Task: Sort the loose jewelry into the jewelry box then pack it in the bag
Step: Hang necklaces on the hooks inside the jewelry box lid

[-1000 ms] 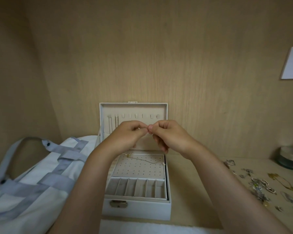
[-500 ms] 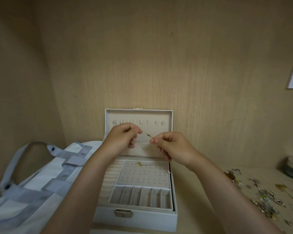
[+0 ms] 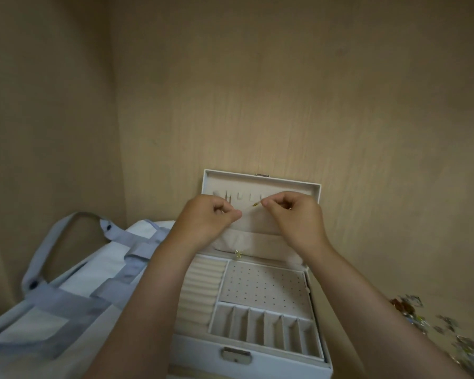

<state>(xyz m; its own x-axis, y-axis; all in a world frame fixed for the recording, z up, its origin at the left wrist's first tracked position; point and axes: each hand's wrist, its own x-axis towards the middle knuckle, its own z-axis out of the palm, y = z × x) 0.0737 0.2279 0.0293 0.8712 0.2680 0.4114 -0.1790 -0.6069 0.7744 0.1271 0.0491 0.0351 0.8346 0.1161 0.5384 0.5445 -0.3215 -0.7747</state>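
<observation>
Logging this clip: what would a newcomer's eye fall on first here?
The left hand and right hand are up at centre, pinching a fine gold chain between them in front of the open white box. A pale bag lies left of the box. Loose jewelry glitters at the far right edge.

L hand (image 3: 207, 218), R hand (image 3: 294, 216): pinch grips.

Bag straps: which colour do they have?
Pale grey-blue straps on a white bag, shown best in the head view.
</observation>
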